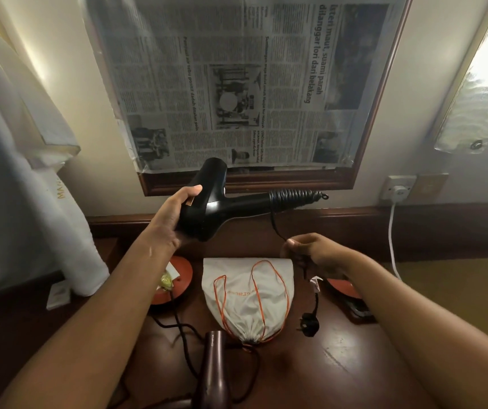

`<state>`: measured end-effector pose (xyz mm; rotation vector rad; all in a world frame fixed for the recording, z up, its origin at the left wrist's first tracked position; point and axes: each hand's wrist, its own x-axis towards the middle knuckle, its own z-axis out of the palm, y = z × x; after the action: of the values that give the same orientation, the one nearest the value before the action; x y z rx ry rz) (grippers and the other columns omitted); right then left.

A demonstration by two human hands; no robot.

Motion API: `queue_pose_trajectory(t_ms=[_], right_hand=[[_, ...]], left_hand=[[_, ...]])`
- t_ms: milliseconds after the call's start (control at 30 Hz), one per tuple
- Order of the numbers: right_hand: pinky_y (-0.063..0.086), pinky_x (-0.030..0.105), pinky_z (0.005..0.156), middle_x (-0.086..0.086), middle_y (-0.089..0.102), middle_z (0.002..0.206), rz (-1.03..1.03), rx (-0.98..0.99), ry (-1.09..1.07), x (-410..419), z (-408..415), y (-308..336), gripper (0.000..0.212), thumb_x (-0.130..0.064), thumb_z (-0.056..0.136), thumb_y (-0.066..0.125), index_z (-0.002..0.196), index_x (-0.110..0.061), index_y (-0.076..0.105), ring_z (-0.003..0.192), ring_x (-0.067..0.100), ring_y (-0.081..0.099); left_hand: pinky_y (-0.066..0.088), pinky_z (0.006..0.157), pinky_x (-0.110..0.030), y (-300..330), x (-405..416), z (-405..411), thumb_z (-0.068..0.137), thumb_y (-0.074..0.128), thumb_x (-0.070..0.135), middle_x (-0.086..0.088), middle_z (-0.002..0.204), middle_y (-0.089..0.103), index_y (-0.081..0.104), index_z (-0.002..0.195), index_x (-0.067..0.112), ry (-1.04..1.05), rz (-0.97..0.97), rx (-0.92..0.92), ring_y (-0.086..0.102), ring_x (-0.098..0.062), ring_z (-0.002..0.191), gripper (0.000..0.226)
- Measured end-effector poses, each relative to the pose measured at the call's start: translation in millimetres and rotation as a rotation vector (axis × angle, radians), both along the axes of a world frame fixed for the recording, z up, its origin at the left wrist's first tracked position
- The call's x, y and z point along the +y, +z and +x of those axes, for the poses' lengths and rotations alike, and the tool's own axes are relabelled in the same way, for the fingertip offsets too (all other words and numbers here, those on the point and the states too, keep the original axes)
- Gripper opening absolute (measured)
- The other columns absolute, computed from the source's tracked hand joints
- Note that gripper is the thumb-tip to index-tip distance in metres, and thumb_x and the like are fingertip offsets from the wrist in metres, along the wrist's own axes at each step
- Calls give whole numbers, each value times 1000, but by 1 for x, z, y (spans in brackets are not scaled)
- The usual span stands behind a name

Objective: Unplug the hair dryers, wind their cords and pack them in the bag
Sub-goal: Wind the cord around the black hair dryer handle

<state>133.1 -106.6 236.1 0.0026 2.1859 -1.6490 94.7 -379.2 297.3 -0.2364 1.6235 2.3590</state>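
My left hand [174, 214] grips the body of a black hair dryer [216, 205], held up above the table with its handle pointing right. Several turns of its black cord [294, 197] are wound round the handle. My right hand [310, 250] pinches the loose part of that cord below the handle. The cord's black plug [310, 320] hangs free near the table. A white drawstring bag [247, 293] with orange strings lies flat on the table, mouth toward me. A second, dark maroon hair dryer [214, 367] lies near the table's front with its black cord [186, 329] trailing left.
The brown wooden table [340, 358] stands against a wall with a newspaper-covered mirror [236, 84]. A wall socket [397, 187] at the right holds a white plug and white cable. Two round orange items [177, 276] flank the bag. White towels [30, 202] hang at left.
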Motion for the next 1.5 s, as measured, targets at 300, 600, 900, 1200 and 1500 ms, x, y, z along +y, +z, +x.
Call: queue_pose_trajectory(t_ms=[300, 600, 900, 1200, 1500], right_hand=[[46, 22, 75, 7, 63, 95, 621, 284, 34, 12, -39, 56, 17, -4, 96, 48, 101, 1, 63, 87, 16, 59], [37, 21, 52, -1, 54, 56, 944, 644, 189, 20, -52, 102, 46, -55, 74, 67, 61, -11, 60, 52, 10, 45], [52, 34, 63, -1, 59, 63, 1203, 708, 252, 11, -46, 113, 47, -61, 75, 65, 65, -15, 61, 61, 15, 54], [38, 28, 62, -6, 49, 68, 1192, 745, 207, -7, -30, 100, 30, -40, 90, 60, 69, -19, 53, 69, 17, 51], [42, 25, 58, 4, 60, 82, 809, 488, 71, -17, -11, 73, 8, -15, 86, 55, 89, -10, 61, 75, 20, 55]], left_hand=[[51, 64, -28, 4, -3, 4, 86, 57, 33, -10, 83, 66, 60, 105, 8, -184, -6, -18, 65, -20, 67, 32], [50, 78, -33, 8, 1, 6, 84, 59, 33, -13, 87, 69, 65, 103, 6, -290, -43, -33, 66, -23, 77, 34], [52, 70, -33, 2, 13, -3, 68, 73, 39, -15, 95, 69, 59, 117, 4, -229, -295, -24, 67, -27, 80, 61], [50, 72, -31, -8, 38, -10, 83, 69, 30, -7, 100, 62, 51, 125, 13, 54, -442, 140, 61, -22, 89, 49], [49, 63, -27, -15, 35, -14, 79, 72, 26, -6, 97, 62, 54, 119, 14, 219, -350, 179, 62, -21, 86, 45]])
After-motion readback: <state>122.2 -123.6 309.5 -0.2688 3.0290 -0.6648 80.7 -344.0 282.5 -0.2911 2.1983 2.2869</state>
